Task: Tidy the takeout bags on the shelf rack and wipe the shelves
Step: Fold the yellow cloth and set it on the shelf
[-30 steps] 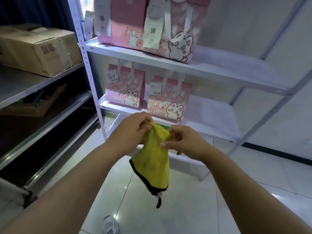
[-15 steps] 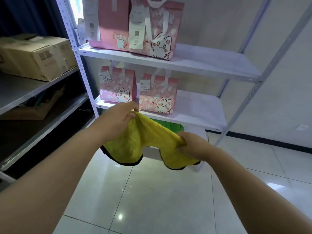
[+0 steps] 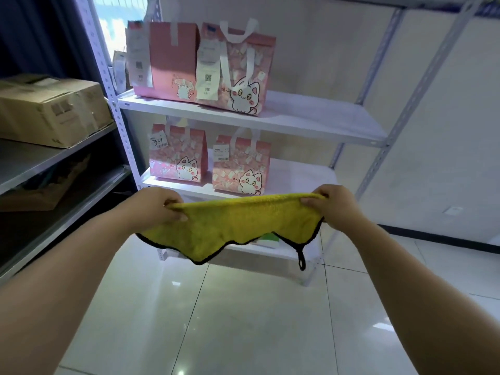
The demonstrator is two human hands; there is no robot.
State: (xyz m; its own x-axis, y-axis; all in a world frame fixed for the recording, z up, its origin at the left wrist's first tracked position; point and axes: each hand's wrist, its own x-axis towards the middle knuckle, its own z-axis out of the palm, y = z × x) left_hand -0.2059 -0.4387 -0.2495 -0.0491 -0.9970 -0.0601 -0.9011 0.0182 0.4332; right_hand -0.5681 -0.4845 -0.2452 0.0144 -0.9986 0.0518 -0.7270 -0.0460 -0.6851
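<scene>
Ok, I've got left hand [image 3: 157,209] & right hand [image 3: 336,209] fingers [image 3: 174,216] pinching the yellow cloth [image 3: 238,226] taut, mid-frame, before the shelf rack [image 3: 297,125]. Risk imo: wiping w/ takeout bags [image 3: 240,163] centre-frame on the shelves may topple them.

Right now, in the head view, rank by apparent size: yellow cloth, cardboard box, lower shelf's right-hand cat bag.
1. yellow cloth, though nearest the camera.
2. cardboard box.
3. cat bag, clearly smallest.

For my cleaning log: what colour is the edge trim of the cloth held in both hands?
Black, bordering the yellow cloth; clearest in the head view.
</scene>
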